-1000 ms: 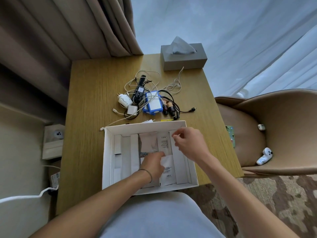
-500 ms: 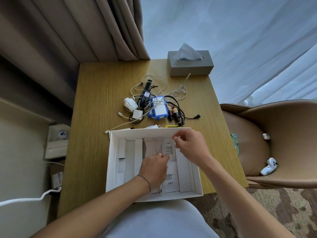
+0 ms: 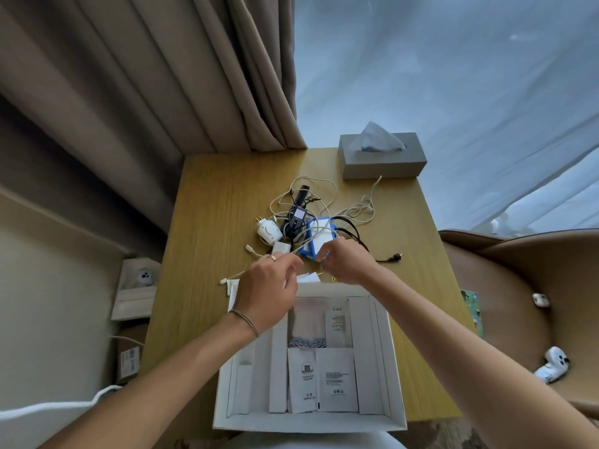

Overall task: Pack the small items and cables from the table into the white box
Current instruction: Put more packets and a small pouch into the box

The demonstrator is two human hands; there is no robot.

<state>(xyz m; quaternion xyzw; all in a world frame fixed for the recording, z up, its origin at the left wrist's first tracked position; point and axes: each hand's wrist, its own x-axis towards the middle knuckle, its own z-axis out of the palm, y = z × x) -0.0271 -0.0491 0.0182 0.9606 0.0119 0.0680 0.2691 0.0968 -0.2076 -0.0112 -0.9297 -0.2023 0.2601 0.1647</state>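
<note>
Head view: both hands reach past the white box (image 3: pixel 393 367), which sits at the surface's (image 3: pixel 210 222) near edge. The left hand (image 3: pixel 269 286) and right hand (image 3: pixel 346 262) curl loosely over the cable tangle (image 3: pixel 311 218); whether either grip holds anything, I cannot tell.

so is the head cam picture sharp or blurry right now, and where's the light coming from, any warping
Head view: daylight comes through the sheer curtain at top right, soft, with no hard glare on the table. The left hand and right hand are slightly motion-blurred over the cable pile; print on the leaflets in the white box is unreadable. Wide-angle warping bends the table edges and stretches the forearms.
</note>
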